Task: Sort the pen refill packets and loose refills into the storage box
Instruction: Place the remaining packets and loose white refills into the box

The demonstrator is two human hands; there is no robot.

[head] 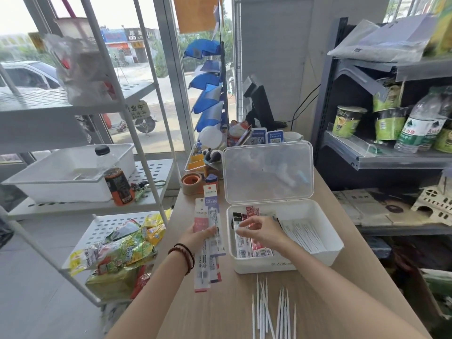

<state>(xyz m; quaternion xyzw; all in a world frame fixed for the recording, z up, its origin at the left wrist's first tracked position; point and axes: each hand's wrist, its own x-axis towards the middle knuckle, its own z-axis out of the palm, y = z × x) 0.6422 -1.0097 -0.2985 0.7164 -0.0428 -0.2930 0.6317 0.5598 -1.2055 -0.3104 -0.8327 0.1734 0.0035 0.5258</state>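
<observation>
Left hand [195, 238] grips a fanned bunch of long flat pink-and-white plastic refill packets [208, 265]. The thumb is across the front and the fingers are curled behind. The bunch sticks out past the hand both away from the person and back toward the wrist.

Right hand [261, 231] is over the white rectangular plastic storage box [281, 264]. Its fingers are bent down onto the packets already laid in the box [252, 249]. I cannot tell if it pinches one or only touches them.

Key relation: the box sits just right of the left hand, with its left wall close beside the held bunch. The bunch's long axis runs near-to-far, roughly parallel to the packets filed under the right hand. My read is that the next transfer is a short sideways shift to the right with little turning. The right hand is nearer the slot, and the left hand is nearer the supply.

The clear hinged lid [267, 172] stands open beyond the right hand. A stack of thin white sleeves [305, 236] fills the box to the right of that hand.

The loose thin white refills [281, 311] lie on the wooden tabletop [220, 314]. They are nearer the person than both hands, left of the right forearm, and also run near-to-far. None look filed yet, so the task is likely mid-way.
</observation>
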